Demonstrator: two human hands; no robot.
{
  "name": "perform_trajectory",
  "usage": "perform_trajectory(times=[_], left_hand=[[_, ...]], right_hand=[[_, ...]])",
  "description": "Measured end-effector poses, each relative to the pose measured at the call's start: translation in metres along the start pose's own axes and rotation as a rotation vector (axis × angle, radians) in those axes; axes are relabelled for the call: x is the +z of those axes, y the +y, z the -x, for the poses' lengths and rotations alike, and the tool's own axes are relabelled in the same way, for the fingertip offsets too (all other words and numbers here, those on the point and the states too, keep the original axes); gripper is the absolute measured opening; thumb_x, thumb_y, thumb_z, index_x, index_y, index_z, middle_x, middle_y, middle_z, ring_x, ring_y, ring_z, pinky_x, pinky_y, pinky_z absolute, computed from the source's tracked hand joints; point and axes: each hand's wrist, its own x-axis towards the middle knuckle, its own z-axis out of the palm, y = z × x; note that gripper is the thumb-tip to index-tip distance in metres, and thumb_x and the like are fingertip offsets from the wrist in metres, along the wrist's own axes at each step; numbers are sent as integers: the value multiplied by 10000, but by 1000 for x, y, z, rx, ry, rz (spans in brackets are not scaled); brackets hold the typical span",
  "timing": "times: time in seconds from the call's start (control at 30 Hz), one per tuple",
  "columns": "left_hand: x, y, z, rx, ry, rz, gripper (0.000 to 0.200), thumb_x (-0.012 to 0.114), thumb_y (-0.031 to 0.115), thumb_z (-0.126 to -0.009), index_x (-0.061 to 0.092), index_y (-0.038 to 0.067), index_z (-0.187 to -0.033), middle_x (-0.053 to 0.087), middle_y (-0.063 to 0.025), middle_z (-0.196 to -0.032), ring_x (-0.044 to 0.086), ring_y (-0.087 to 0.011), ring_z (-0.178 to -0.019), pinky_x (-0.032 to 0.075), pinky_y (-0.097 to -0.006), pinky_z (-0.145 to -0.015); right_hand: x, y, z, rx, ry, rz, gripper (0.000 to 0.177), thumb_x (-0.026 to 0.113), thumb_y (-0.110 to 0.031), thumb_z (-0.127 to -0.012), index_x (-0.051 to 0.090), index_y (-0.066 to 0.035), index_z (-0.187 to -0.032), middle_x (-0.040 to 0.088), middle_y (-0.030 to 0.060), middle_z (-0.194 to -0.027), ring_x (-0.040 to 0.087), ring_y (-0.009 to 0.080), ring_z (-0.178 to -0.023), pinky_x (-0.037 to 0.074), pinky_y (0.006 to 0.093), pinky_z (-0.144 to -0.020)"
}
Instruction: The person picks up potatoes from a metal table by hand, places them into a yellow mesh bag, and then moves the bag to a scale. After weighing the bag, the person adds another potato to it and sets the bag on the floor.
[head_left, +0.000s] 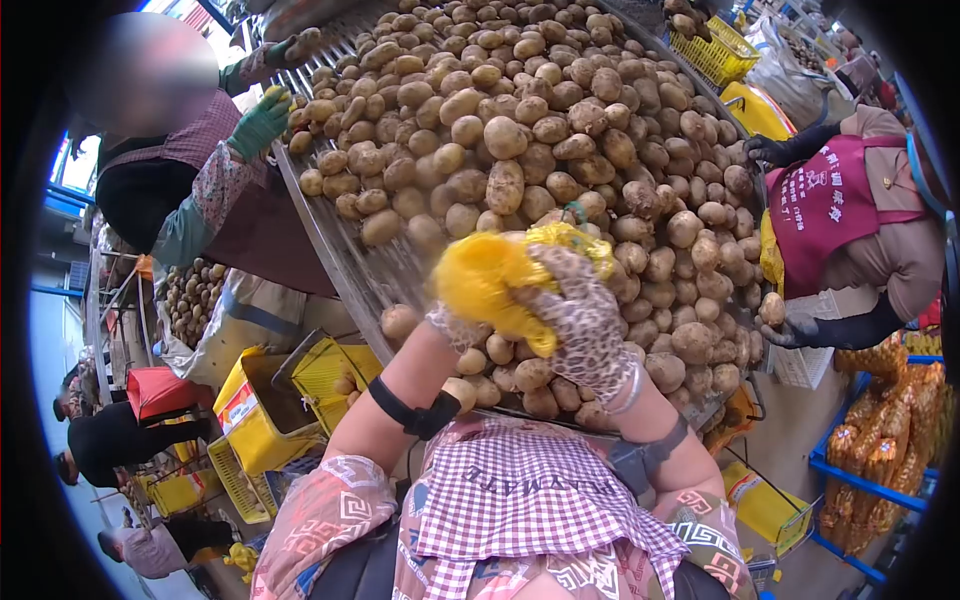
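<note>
Both my hands, in leopard-print gloves, are raised together over a sloping table (345, 265) heaped with brown potatoes (505, 135). My right hand (585, 315) clutches a bunched yellow mesh bag (485, 275) from the right. Most of my left hand (455, 325) is hidden behind the bag, which it holds from below-left. Black bands circle both my forearms. Potatoes lie directly under and behind the bag.
To the left, a co-worker's green-gloved hand (262, 120) rests on the potatoes. A second co-worker in a maroon apron (825, 205) stands at the right edge with black gloves. Yellow crates (265, 410) sit lower left. Filled mesh bags (885, 440) are stacked at right.
</note>
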Motion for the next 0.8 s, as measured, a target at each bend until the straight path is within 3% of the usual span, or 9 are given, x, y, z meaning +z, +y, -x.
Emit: perform_trajectory(times=[0.03,0.07,0.13,0.23,0.33,0.43,0.47,0.53,0.8], left_hand=[[9,22,-2,-204,-37,895,357,562,344,-946,575,51,-1148,653,-83,-1031,640,-217,-932,547,-344,-810],[9,46,-3,-209,-33,895,357,562,344,-946,575,51,-1148,653,-83,-1031,640,-217,-932,547,-344,-810],[5,78,2,-706,270,1265,387,557,362,-947,572,31,-1146,649,-88,-1041,643,-220,-937,550,-346,-808],[-2,70,5,-681,185,1244,447,557,439,-932,577,56,-1162,641,-60,-1055,642,-206,-909,551,-350,-776],[10,78,7,-700,207,1247,538,560,540,-896,571,84,-1183,634,-38,-1070,628,-199,-939,542,-375,-788],[16,82,20,-748,220,1066,568,541,486,-924,491,73,-1310,618,-87,-1163,624,-232,-1013,530,-415,-869],[11,77,23,-749,224,1066,568,541,486,-924,491,73,-1310,618,-87,-1163,624,-232,-1013,530,-415,-869],[-5,67,25,-615,-137,1386,546,542,423,-935,469,63,-1340,585,-113,-1241,597,-253,-1085,499,-454,-937],[-9,27,30,-585,79,1732,461,611,381,-902,547,58,-1226,610,-127,-1164,574,-251,-1103,464,-462,-981]], right_hand=[[4,1,-3,-49,-21,7,408,712,-89,-812,588,-40,-1198,595,142,-1206,560,296,-1148,457,394,-1000],[12,13,-1,-47,-24,2,408,712,-89,-812,588,-40,-1198,595,142,-1206,560,296,-1148,457,394,-1000],[31,51,15,834,287,-844,294,669,-24,-836,609,-15,-1124,607,148,-1121,608,264,-1036,501,364,-927],[23,57,14,729,305,-692,358,678,-46,-858,570,-4,-1196,614,108,-1125,586,201,-1085,512,311,-918],[9,1,-1,36,11,-6,388,738,-134,-819,594,-7,-1156,611,154,-1133,561,275,-1140,472,390,-968],[31,26,18,250,139,-298,368,728,-110,-796,617,-22,-1136,620,157,-1087,596,272,-1057,488,371,-929],[48,52,36,820,192,-730,368,729,-130,-793,618,-2,-1120,620,172,-1122,600,299,-1063,483,393,-942],[35,64,31,874,242,-483,388,729,-141,-792,612,13,-1128,621,179,-1132,604,317,-1058,482,406,-939],[33,-10,45,71,-236,-152,546,759,-145,-662,635,-140,-1193,590,146,-1230,547,342,-1165,429,434,-1018]])
